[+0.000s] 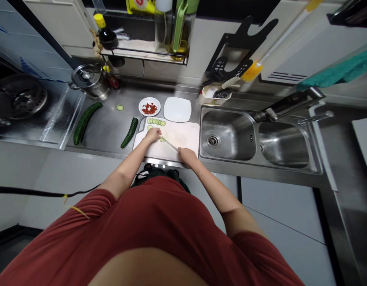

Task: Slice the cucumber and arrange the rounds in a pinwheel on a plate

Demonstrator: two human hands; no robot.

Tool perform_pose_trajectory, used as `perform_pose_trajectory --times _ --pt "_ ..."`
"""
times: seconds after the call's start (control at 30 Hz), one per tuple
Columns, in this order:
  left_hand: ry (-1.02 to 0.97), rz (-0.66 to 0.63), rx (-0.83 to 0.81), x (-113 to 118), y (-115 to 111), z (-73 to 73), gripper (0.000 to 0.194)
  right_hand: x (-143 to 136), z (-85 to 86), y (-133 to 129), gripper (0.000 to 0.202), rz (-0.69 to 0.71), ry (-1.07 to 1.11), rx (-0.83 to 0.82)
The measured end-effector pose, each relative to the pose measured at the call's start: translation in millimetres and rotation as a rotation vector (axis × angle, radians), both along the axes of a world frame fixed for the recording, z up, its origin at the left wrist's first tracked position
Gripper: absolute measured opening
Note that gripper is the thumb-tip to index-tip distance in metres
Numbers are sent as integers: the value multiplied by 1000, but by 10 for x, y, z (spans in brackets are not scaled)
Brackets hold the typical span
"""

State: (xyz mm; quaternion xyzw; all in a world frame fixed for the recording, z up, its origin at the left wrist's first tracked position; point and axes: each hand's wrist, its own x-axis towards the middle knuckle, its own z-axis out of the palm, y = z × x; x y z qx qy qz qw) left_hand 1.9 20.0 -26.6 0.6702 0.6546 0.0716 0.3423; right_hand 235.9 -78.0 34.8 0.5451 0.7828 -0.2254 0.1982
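Observation:
My right hand is wrapped round the handle of a knife, its blade pointing left over the white cutting board. Close to the knife's tip, my left hand has its fingers pinched together; what is between them is too small to make out. A cucumber slice lies by the blade and the left fingertips. Along the board's far edge several cucumber slices overlap in a row, and another slice sits just above my left hand.
Left of the board lie a short cucumber, a long cucumber and a cut piece. Behind it stand a plate of chopped red pieces and a white square plate. A double sink adjoins on the right; a lidded pot stands back left.

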Motion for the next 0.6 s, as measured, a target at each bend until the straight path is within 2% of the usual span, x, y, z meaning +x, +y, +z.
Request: perform_pose_trajectory --times 0.4,0.6 --pt "-13 38 -31 11 -2 60 21 136 -33 -49 32 -19 -14 -48" --pt "-22 49 -36 4 12 26 22 122 -11 -14 32 8 -10 -53"
